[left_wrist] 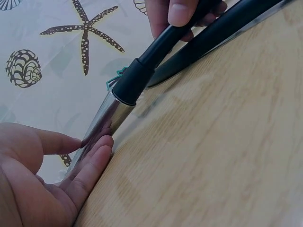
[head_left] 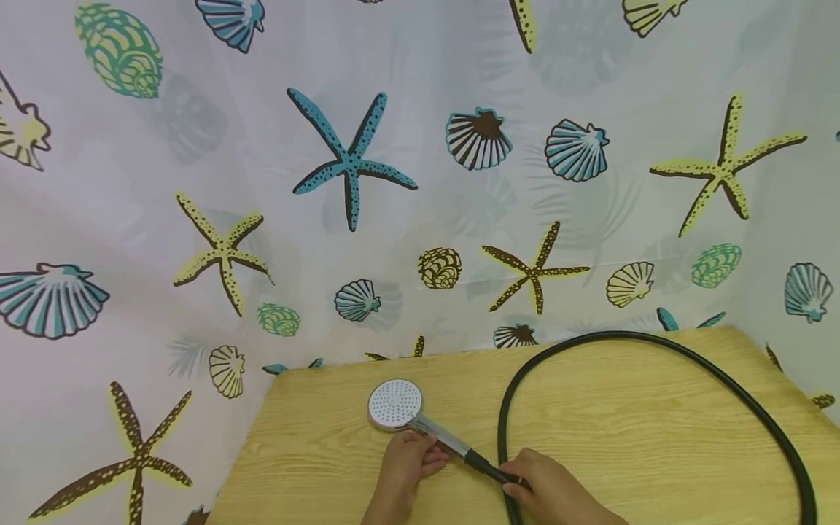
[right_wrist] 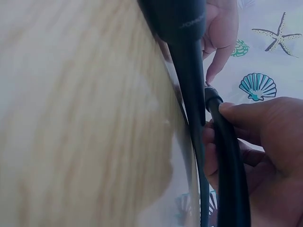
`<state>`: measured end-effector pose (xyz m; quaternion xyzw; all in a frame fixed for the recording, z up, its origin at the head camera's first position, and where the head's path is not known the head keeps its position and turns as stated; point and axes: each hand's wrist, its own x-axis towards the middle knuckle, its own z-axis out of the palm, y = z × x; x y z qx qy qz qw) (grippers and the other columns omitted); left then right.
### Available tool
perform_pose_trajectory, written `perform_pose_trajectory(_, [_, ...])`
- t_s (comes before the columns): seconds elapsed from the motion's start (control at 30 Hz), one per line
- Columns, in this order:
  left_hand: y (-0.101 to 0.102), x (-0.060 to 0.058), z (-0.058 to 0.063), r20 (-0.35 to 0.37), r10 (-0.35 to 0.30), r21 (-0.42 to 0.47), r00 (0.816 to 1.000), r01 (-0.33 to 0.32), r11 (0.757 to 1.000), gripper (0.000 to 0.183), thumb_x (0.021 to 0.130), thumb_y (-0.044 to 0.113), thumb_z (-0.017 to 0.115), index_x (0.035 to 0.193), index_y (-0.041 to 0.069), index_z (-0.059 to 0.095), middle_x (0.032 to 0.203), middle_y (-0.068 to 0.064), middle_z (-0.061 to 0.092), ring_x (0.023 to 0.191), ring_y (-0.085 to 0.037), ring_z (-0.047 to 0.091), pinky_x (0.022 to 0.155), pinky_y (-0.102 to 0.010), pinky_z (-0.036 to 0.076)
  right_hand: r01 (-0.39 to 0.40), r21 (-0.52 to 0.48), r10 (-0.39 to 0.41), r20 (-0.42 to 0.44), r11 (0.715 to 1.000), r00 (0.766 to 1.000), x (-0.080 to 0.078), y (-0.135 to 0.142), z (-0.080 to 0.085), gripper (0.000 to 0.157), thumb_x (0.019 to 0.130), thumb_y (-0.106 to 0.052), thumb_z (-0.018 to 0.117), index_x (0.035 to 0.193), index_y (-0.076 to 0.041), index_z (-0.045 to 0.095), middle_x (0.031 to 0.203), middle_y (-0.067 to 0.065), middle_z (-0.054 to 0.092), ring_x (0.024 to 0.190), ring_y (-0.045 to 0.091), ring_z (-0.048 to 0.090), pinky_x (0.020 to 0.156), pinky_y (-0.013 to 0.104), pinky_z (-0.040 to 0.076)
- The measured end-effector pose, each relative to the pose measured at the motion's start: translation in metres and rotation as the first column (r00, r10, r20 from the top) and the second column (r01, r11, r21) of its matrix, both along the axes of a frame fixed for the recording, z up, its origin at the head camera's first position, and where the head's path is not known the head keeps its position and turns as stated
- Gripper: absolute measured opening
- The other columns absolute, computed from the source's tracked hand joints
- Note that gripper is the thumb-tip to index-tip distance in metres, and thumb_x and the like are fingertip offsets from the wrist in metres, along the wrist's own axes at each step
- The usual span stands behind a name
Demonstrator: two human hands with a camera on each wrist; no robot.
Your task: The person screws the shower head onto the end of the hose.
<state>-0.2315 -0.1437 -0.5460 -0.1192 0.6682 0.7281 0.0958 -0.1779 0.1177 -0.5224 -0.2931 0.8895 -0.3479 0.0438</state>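
Observation:
A shower head with a round white spray face and a silver handle lies over the table, face up. My left hand holds the silver handle between thumb and fingers, just below the head. A black collar joins the handle to a black hose. On the hose just past that collar, my right hand pinches with thumb and fingers. In the right wrist view, a thick black end piece with pale lettering hangs close to the camera, beside the gripped hose.
The hose loops widely across the right side of the wood-grain table and passes close to the right hand. A white curtain printed with starfish and shells rises behind the table and along both sides.

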Motion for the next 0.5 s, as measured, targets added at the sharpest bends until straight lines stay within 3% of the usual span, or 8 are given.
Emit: perform_pose_trajectory(0.5, [0.0008, 0.0014, -0.0036, -0.022, 0.021, 0.007, 1.0, -0.021, 1.0, 0.025, 0.096, 0.001, 0.06, 0.109, -0.005, 0.04, 0.084, -0.011, 0.067, 0.067, -0.015, 0.072, 0.067, -0.029, 0.065, -0.01, -0.023, 0.011, 0.046, 1.0, 0.999, 0.001, 0.0028, -0.0022, 0.033, 0.093, -0.02, 0.072, 0.119, -0.001, 0.07, 0.1, 0.0, 0.062, 0.074, -0.005, 0.045, 0.062, 0.014, 0.047])
